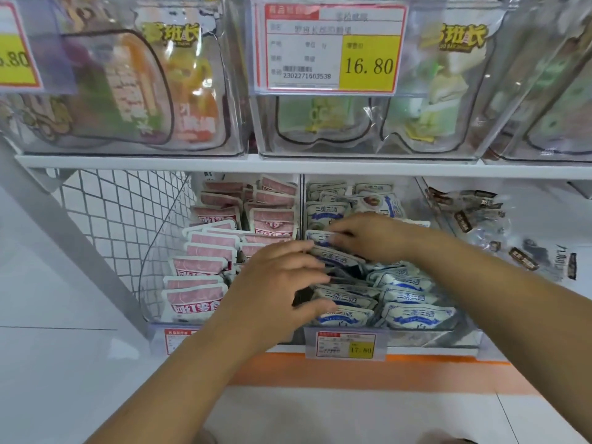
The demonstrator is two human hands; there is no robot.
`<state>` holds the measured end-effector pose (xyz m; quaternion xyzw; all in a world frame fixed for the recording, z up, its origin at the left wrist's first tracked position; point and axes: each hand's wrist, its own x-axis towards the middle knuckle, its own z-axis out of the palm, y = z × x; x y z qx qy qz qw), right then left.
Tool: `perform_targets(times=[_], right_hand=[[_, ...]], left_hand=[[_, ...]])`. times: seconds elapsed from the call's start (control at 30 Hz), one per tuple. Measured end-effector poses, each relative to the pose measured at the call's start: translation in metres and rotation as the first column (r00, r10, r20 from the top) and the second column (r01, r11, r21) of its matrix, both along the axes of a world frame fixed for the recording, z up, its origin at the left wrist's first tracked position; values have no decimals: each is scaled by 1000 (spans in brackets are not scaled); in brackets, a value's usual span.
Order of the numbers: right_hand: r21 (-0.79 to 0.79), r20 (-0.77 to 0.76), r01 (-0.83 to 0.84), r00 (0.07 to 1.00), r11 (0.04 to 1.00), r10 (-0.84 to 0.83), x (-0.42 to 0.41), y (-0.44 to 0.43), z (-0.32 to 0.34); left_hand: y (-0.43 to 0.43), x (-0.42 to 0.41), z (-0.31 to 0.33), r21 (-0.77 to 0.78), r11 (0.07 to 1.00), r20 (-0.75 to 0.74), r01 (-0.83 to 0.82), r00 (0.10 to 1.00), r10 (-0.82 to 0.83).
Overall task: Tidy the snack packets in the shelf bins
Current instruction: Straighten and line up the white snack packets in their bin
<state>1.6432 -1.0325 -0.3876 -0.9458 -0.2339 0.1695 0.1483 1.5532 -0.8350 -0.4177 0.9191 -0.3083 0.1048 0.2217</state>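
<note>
Two clear bins stand side by side on the lower shelf. The left bin (153, 315) holds rows of pink-and-white snack packets (198, 267). The middle bin (448, 338) holds blue-and-white snack packets (416, 315). My left hand (282, 283) reaches into the middle bin's left side, its fingers spread among the blue packets near the front. My right hand (368, 235) lies further back in the same bin, and its fingertips pinch the top edge of a blue packet (320, 237). Packets under both hands are partly hidden.
A third bin (442, 219) at the right holds dark-labelled clear packets (525, 257). Above, the upper shelf (288, 163) carries clear bins of large pouches with a price tag (330, 46) reading 16.80. A wire mesh panel (121, 219) closes the left side. A small 17.80 tag (346, 346) hangs below.
</note>
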Motion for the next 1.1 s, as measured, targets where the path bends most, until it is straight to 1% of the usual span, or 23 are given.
perform_targets(times=[0.03,0.07,0.1,0.17,0.23,0.3,0.37,0.4,0.53,0.6,0.7,0.77,0.83,0.87,0.93,0.97,1.0,1.07,1.1], right_hand=[[22,-95,34,995,999,-32,0,-1,1],[13,-171,65,983,998,-62,1,-2,1],[-19,-208,64,976,998,-67,0,-1,1],[-59,-201,27,979,998,-38,1,2,-5],[-8,-176,49,983,999,-49,8,0,-7],[45,-236,128,965,991,-114,15,-8,-1],[45,-312,189,936,981,-166,19,-13,3],[24,-327,188,930,982,-170,19,-11,3],[-98,-277,32,959,995,-58,13,6,-15],[-56,-237,35,970,998,-47,10,5,-17],[100,-162,129,981,987,-112,2,-14,-6],[109,-114,104,989,989,-92,-7,-20,-5],[115,-12,70,998,991,-69,-10,-11,-13],[101,67,44,996,994,-51,-9,-3,-19],[34,202,-13,979,999,6,-5,11,-27],[16,210,-33,977,999,29,-4,14,-24],[17,176,-48,983,999,45,-3,13,-19],[79,74,-26,997,997,21,-5,2,-2],[132,72,15,997,991,-25,-5,-8,7]], left_hand=[[1,1,-2,-4,1000,-4,10,1000,-10],[3,1,-3,-5,1000,-6,19,1000,-19],[4,1,-4,-3,1000,0,26,1000,-26],[5,1,-5,-1,999,17,35,999,-35],[6,0,-6,-7,1000,28,24,999,-23],[5,1,-8,-10,1000,40,-1,999,1],[4,-1,-9,-16,1000,44,-25,999,26],[3,-1,-9,-21,999,51,-36,998,37],[-1,1,-11,-16,996,96,-85,992,86],[-3,3,-13,-15,994,112,-108,988,109],[-7,5,-13,-4,992,119,-127,985,127],[-10,5,-12,4,989,111,-150,983,148],[-10,5,-12,9,985,102,-170,980,168],[-10,5,-11,19,983,101,-181,979,179],[-11,5,-9,50,977,112,-207,973,201],[-14,5,-7,71,974,121,-215,971,205],[-18,4,-5,99,971,130,-216,971,203],[-28,0,1,176,967,130,-183,978,161],[-33,-1,4,215,964,119,-154,984,130]])
